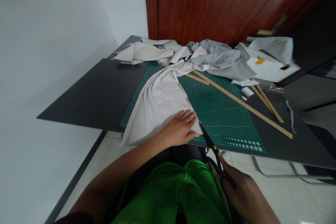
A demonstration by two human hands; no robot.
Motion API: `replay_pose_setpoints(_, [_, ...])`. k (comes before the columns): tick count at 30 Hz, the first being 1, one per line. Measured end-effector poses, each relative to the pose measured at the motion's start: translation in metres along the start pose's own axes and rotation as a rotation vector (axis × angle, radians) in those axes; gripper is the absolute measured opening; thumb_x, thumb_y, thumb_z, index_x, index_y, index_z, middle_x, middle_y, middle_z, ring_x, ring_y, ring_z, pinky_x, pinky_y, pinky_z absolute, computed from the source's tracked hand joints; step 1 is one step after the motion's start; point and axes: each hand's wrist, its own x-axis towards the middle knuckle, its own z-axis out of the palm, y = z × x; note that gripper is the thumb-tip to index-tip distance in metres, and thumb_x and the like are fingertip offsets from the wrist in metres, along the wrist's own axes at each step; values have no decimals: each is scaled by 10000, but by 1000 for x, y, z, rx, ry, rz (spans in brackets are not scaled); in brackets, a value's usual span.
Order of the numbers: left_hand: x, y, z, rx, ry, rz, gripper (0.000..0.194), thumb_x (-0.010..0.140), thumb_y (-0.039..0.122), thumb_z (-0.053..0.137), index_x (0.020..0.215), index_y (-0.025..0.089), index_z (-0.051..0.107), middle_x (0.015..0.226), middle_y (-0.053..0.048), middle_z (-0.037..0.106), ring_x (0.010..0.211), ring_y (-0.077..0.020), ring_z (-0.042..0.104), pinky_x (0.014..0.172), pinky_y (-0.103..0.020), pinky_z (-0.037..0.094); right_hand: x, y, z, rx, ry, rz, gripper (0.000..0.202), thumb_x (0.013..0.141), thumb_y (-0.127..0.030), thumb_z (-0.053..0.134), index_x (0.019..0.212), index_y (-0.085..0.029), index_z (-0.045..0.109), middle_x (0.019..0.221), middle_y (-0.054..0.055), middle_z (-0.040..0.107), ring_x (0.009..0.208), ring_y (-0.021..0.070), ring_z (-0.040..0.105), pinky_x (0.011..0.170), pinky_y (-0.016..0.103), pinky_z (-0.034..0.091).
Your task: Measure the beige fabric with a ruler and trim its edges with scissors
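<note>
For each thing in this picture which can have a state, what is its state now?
Beige cloth: spread nearby, bunched at the far end.
Black scissors: blades at the beige cloth's edge; opening unclear.
Left hand: open, palm down on the beige cloth.
Right hand: closed around the black scissors' handles.
Green mat: flat, partly covered.
Fabric pile: crumpled.
White box: gray cloth draped on top.
Brown door: appears closed.

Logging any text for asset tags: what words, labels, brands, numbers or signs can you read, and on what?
Nothing legible, so no quotes.
Green cutting mat: grid, rows of pale dots and squares; any printed numbers too small to read.
White box: yellow patch and dark patch, no readable text.
Scissors: no brand readable.
Green mesh top: faint yellowish marks at the bottom picture edge, too blurred and cut off to read.
</note>
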Motion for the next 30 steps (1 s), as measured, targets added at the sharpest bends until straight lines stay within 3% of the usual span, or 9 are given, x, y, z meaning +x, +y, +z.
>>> replay_pose_setpoints(4, [-1,0,1,5,21,-71,809,1059,660,463,1598,60,407,1703,-186,385,1629,-340,260,1337,-448,184,1,-4,-3,21,-6,26,620,950,-333,529,1496,-52,617,1320,160,771,1166,304,774,988,341,605])
replay_pose_setpoints(7, [-1,0,2,-3,10,-109,853,1044,693,460,1613,61,392,1712,-176,371,1628,-382,238,1340,-490,157,3,-7,-5,60,-4,31,627,950,-352,533,1489,-45,622,1282,146,795,1117,288,797,949,300,618])
replay_pose_setpoints(10, [0,1,3,-7,-4,-119,853,1043,702,454,1628,85,379,1724,-150,359,1632,-373,230,1345,-492,133,3,-8,-7,86,-25,58,636,960,-371,543,1501,-43,607,1247,143,811,1029,271,826,872,271,639])
replay_pose_setpoints(15, [0,2,2,6,-10,-135,838,1044,708,440,1643,127,368,1733,-108,354,1638,-353,218,1346,-512,125,4,-8,-10,119,-68,83,678,949,-369,549,1544,-43,554,1310,149,780,1090,272,809,903,281,629])
replay_pose_setpoints(30, [0,3,3,28,8,-133,821,1045,714,431,1638,149,379,1720,-100,382,1629,-353,243,1336,-511,157,14,-10,-10,86,-69,132,720,944,-454,511,1513,-19,584,1214,161,822,1002,301,829,858,330,643])
